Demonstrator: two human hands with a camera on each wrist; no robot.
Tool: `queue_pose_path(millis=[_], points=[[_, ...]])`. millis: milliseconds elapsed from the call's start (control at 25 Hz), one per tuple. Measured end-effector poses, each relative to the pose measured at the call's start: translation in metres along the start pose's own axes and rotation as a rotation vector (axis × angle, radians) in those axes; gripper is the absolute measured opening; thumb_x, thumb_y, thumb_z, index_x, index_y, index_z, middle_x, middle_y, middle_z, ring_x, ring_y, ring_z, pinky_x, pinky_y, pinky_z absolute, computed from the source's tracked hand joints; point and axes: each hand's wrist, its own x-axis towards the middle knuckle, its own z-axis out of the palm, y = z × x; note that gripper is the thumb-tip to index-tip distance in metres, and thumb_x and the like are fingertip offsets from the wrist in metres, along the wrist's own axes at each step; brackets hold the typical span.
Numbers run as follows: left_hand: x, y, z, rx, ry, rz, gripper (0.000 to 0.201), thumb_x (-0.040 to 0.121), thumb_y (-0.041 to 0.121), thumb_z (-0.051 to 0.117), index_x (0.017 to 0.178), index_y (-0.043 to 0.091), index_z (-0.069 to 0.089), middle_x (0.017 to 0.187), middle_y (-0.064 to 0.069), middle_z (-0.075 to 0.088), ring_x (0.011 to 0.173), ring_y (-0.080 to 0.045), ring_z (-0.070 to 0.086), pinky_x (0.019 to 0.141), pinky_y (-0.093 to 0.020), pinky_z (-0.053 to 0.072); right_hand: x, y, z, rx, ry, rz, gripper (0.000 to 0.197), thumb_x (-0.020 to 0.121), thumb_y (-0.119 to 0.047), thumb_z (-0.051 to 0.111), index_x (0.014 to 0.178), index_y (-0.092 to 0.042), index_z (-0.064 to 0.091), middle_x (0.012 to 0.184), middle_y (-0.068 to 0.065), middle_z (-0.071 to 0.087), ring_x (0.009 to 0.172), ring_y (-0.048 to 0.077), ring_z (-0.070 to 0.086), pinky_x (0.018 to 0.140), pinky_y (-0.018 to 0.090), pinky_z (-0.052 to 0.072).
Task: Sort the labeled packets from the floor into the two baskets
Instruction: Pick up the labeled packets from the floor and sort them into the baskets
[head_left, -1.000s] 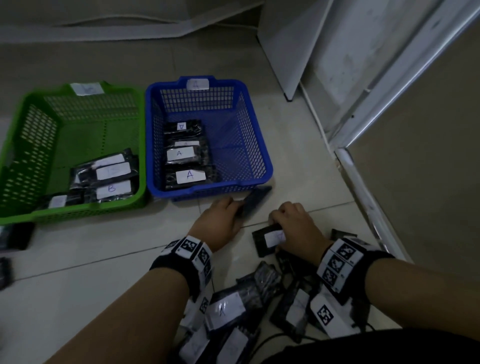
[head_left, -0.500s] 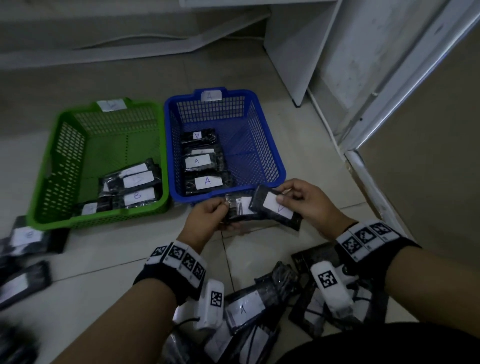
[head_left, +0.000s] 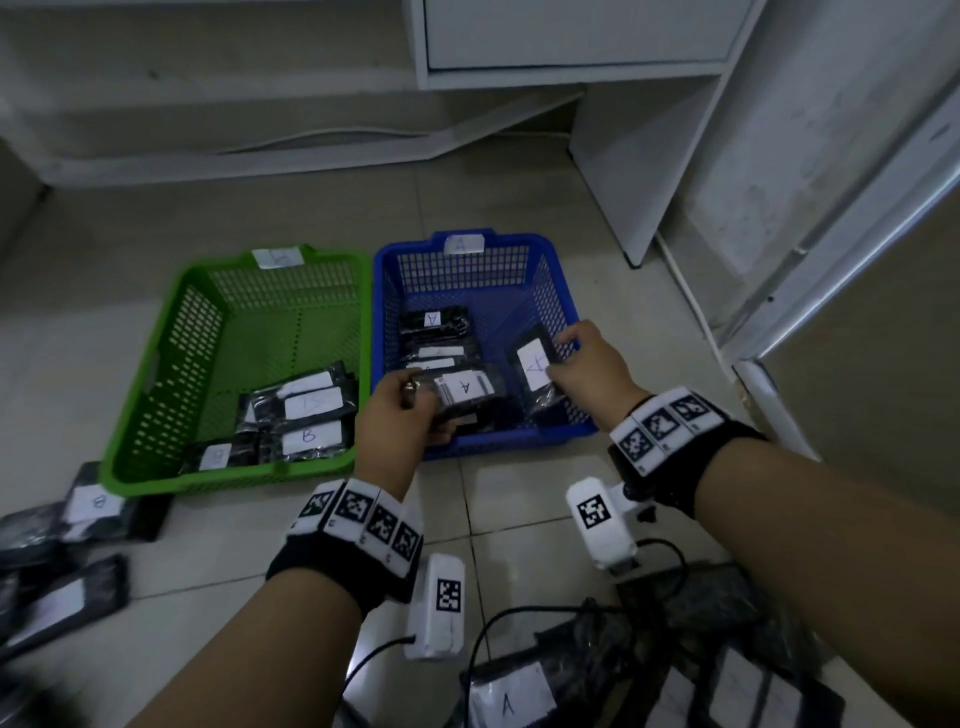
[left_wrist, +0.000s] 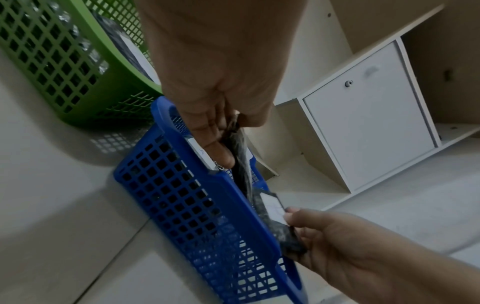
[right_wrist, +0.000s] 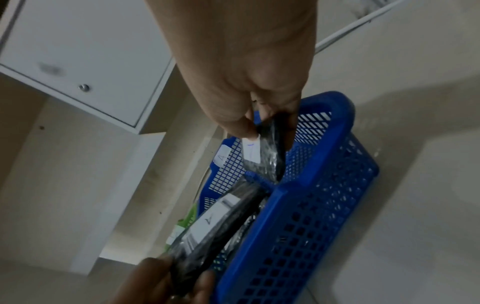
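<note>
While both hands hang over the blue basket, the left hand pinches one A-labelled packet above the near rim and the right hand grips another packet by its edge, tilted over the right side. Slippery wrapping and fingertip holds could let either drop outside, or slide toward the green basket just beside

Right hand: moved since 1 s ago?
Yes. The right hand rose from the floor pile to over the blue basket, gripping an A packet.
</note>
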Motion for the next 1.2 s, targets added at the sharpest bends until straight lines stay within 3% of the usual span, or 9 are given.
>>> queue_pose_path(millis=[120, 240, 400, 520, 680, 840, 920, 1080, 1200], points=[[0.008, 0.001, 0.003, 0.094, -0.02, 0.053, 0.023, 0.093, 0.011, 0.049, 0.113, 0.022, 0.049, 0.09, -0.01, 0.067, 0.068, -0.029, 0.071, 0.065, -0.04, 0.06, 0.012, 0.009, 0.014, -0.176, -0.088, -0.027, 0.021, 0.084, -0.004, 0.057, 0.103, -0.013, 0.059, 0.102, 0.009, 0.063, 0.098, 0.029, 0.06, 0.073, 0.024, 0.04], [0.018, 0.005, 0.015, 0.383, -0.02, 0.153, 0.025, 0.092, 0.018, 0.05, 0.116, 0.023, 0.05, 0.081, -0.008, 0.068, 0.069, -0.023, 0.066, 0.059, -0.035, 0.055, 0.012, 0.012, 0.011, -0.281, -0.181, -0.07, 0.027, 0.087, -0.001, 0.053, 0.107, -0.011, 0.069, 0.118, 0.01, 0.066, 0.111, 0.028, 0.059, 0.091, 0.026, 0.044], [0.028, 0.005, 0.043, 0.573, -0.069, 0.196, 0.031, 0.096, 0.012, 0.04, 0.126, 0.018, 0.045, 0.073, -0.012, 0.058, 0.068, -0.032, 0.057, 0.055, -0.034, 0.038, -0.019, 0.028, -0.007, -0.069, 0.065, -0.129, 0.021, 0.081, -0.001, 0.058, 0.093, -0.011, 0.071, 0.097, 0.007, 0.071, 0.088, 0.019, 0.065, 0.072, 0.01, 0.039], [0.037, -0.004, 0.064, 0.669, -0.178, 0.199, 0.036, 0.095, 0.008, 0.038, 0.13, 0.016, 0.044, 0.094, -0.019, 0.062, 0.084, -0.035, 0.059, 0.064, -0.033, 0.039, -0.059, 0.05, -0.029, 0.1, 0.176, -0.119, 0.017, 0.078, 0.0, 0.061, 0.083, -0.012, 0.072, 0.081, -0.003, 0.068, 0.067, -0.002, 0.059, 0.064, 0.001, 0.039], [0.04, -0.022, 0.071, 0.908, -0.267, 0.322, 0.038, 0.093, 0.011, 0.047, 0.131, 0.015, 0.054, 0.127, -0.021, 0.053, 0.112, -0.038, 0.052, 0.096, -0.038, 0.043, -0.105, 0.082, -0.037, 0.021, -0.085, -0.049, 0.015, 0.082, -0.004, 0.063, 0.087, -0.014, 0.074, 0.082, -0.005, 0.068, 0.074, 0.003, 0.061, 0.069, 0.001, 0.04], [0.006, -0.032, 0.059, 0.796, -0.096, 0.751, 0.023, 0.084, 0.008, 0.058, 0.104, 0.012, 0.07, 0.102, -0.013, 0.057, 0.095, -0.032, 0.053, 0.083, -0.038, 0.046, -0.137, 0.102, -0.022, -0.105, -0.358, -0.078, 0.016, 0.084, -0.008, 0.064, 0.091, -0.016, 0.077, 0.099, 0.002, 0.073, 0.092, 0.013, 0.065, 0.08, 0.008, 0.044], [-0.025, -0.037, 0.052, 0.766, -0.165, 0.866, 0.017, 0.082, 0.01, 0.06, 0.096, 0.015, 0.07, 0.093, -0.006, 0.058, 0.09, -0.023, 0.051, 0.078, -0.033, 0.043, -0.15, 0.104, -0.019, -0.174, -0.423, -0.107, 0.018, 0.085, -0.006, 0.063, 0.095, -0.013, 0.076, 0.105, 0.004, 0.072, 0.099, 0.015, 0.064, 0.082, 0.006, 0.039], [-0.084, -0.06, 0.045, 0.721, -0.566, 0.637, 0.011, 0.084, 0.015, 0.064, 0.091, 0.022, 0.068, 0.085, 0.005, 0.061, 0.075, -0.007, 0.054, 0.073, -0.026, 0.046, -0.17, 0.106, -0.032, -0.194, -0.346, -0.049, 0.018, 0.086, -0.007, 0.063, 0.095, -0.015, 0.076, 0.106, 0.003, 0.071, 0.098, 0.014, 0.063, 0.08, 0.004, 0.037], [-0.11, -0.077, 0.052, 0.669, -0.679, 0.494, 0.012, 0.085, 0.013, 0.063, 0.089, 0.02, 0.071, 0.089, 0.003, 0.065, 0.076, -0.01, 0.058, 0.076, -0.029, 0.048, -0.18, 0.115, -0.059, -0.125, -0.237, 0.061, 0.017, 0.087, -0.008, 0.063, 0.097, -0.014, 0.074, 0.105, 0.001, 0.07, 0.095, 0.009, 0.061, 0.083, 0.008, 0.04]])
